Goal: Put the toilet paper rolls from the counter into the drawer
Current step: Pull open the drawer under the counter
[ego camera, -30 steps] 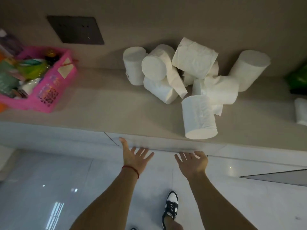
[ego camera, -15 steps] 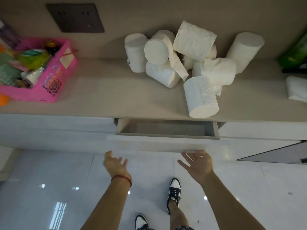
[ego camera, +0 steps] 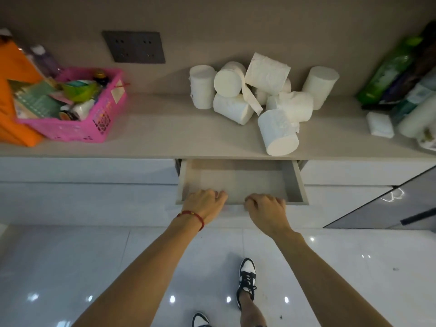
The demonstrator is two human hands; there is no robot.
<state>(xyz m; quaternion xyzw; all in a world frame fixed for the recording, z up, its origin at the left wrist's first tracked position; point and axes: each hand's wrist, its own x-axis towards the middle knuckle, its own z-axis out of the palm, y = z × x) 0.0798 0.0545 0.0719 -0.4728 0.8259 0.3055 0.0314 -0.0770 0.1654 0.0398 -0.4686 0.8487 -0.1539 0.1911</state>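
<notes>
A view looking down from a person's head shows both bare arms reaching forward to an open drawer (ego camera: pixel 238 182) set under a pale counter (ego camera: pixel 146 135). The left hand (ego camera: pixel 204 204), with a red cord at the wrist, and the right hand (ego camera: pixel 265 207) are both curled closed over the drawer's front edge, side by side, gripping it; neither holds a roll. The drawer interior that shows is bare, and its long axis runs left to right, parallel to the counter edge. The toilet paper rolls (ego camera: pixel 262 95) sit in a loose heap on the counter, directly beyond the drawer and above the hands in the picture, shifted slightly toward the right. The nearest roll (ego camera: pixel 278 133) lies at the counter's front edge, just behind the drawer's right half; it lies tipped, its long axis running roughly front to back, with one flat end pointing toward the person and a little right. It looks closer to the right hand than to the left. Others in the heap point various ways: one at the left stands upright, one at the far right leans against the wall. A pink basket (ego camera: pixel 77 131) full of small items sits well apart at the left of the counter. None of the rolls appears to be in the drawer yet.
</notes>
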